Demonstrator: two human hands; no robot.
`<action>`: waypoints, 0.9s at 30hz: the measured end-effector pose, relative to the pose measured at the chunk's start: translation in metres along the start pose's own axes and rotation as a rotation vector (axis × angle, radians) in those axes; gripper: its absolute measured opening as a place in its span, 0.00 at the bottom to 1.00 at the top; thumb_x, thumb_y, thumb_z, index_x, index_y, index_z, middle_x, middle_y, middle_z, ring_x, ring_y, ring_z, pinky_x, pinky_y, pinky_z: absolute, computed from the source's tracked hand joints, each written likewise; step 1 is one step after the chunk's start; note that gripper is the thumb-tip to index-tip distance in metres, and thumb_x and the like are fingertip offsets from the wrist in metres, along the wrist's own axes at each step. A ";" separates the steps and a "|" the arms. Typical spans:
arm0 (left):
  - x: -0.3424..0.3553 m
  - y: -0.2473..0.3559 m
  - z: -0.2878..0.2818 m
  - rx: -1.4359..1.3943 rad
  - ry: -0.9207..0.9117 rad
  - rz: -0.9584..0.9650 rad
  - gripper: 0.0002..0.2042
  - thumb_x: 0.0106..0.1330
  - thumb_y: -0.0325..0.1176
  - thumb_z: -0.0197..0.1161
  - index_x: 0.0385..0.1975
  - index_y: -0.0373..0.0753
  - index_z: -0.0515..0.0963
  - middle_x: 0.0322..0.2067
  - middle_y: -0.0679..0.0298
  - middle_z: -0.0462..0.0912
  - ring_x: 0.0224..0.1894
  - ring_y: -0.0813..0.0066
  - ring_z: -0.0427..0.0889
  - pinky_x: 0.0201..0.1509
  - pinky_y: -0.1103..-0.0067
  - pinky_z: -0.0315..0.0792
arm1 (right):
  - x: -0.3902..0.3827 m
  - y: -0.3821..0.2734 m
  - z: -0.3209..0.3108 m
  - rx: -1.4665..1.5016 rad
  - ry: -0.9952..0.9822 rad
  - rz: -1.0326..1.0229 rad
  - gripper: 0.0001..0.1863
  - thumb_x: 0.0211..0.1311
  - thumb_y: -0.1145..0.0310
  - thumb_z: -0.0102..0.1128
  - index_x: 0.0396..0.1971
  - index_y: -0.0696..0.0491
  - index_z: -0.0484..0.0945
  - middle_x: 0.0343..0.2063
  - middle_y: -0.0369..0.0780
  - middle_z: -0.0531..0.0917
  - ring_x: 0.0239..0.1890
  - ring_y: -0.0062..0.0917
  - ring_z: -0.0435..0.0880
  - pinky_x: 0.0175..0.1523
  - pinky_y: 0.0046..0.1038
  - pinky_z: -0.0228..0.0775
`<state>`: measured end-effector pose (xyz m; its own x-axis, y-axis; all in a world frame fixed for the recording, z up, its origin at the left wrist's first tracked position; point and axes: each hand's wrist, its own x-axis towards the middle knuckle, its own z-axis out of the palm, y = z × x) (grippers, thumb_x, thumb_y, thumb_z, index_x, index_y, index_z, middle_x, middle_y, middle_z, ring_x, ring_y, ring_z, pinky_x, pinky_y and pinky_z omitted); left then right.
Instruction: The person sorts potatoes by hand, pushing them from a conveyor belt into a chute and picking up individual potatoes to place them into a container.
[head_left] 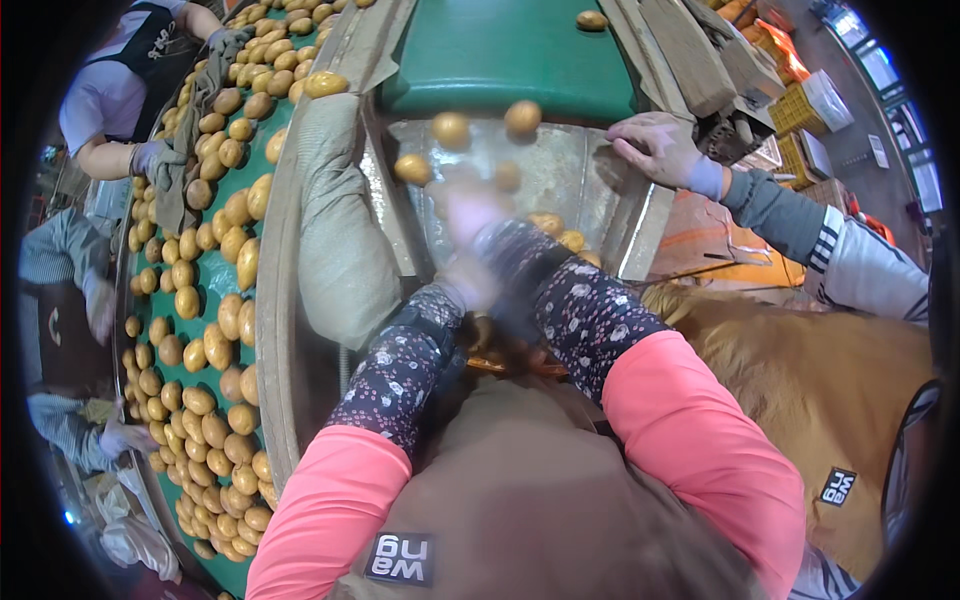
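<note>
Both my hands work over a sloping metal chute (pixel 590 160) at the lower end of a green conveyor belt (pixel 510 55). My right hand (pixel 466 208) is over the chute, smeared by motion. Just below it, partly behind my right sleeve, is my left hand (pixel 470 282), also blurred. The fingers of neither can be made out, nor anything in them. Close to my right hand, several yellow-brown potatoes are on the chute, among them a potato (pixel 413 169) to the left and a potato (pixel 522 118) farther up. More potatoes (pixel 546 223) lie right of my right wrist.
A second green belt (pixel 222 272) full of potatoes runs along the left, with gloved co-workers beside it. A padded cloth roll (pixel 343 225) borders the chute. On the right, another person's hand (pixel 655 148) rests at the chute's edge. Yellow crates (pixel 800 110) stand farther back.
</note>
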<state>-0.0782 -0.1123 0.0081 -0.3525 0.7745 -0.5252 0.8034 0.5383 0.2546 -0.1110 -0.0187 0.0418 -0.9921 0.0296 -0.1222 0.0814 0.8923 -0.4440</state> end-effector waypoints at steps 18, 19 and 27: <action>0.008 0.021 -0.021 0.279 0.665 0.493 0.28 0.59 0.45 0.66 0.62 0.56 0.74 0.69 0.69 0.67 0.72 0.59 0.62 0.77 0.52 0.48 | -0.216 0.217 -0.075 2.302 0.524 0.387 0.25 0.64 0.46 0.61 0.47 0.54 0.76 0.34 0.42 0.81 0.37 0.36 0.82 0.40 0.40 0.79; 0.009 0.025 -0.022 0.312 0.639 0.474 0.28 0.60 0.46 0.65 0.63 0.57 0.73 0.70 0.69 0.66 0.73 0.59 0.60 0.78 0.52 0.46 | -0.218 0.227 -0.069 2.231 0.692 0.677 0.24 0.64 0.46 0.61 0.46 0.52 0.76 0.34 0.41 0.81 0.37 0.35 0.81 0.40 0.40 0.78; 0.017 0.039 -0.016 0.382 0.597 0.427 0.27 0.64 0.50 0.61 0.65 0.58 0.71 0.71 0.69 0.63 0.75 0.61 0.56 0.79 0.54 0.40 | -0.236 0.336 -0.118 2.005 1.438 0.399 0.23 0.70 0.52 0.56 0.59 0.48 0.72 0.54 0.42 0.80 0.56 0.40 0.80 0.60 0.43 0.75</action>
<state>-0.0604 -0.0731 0.0222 -0.0888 0.9909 0.1014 0.9958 0.0908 -0.0152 0.1395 0.3274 0.0257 -0.2905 0.8889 -0.3543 -0.6844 -0.4517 -0.5723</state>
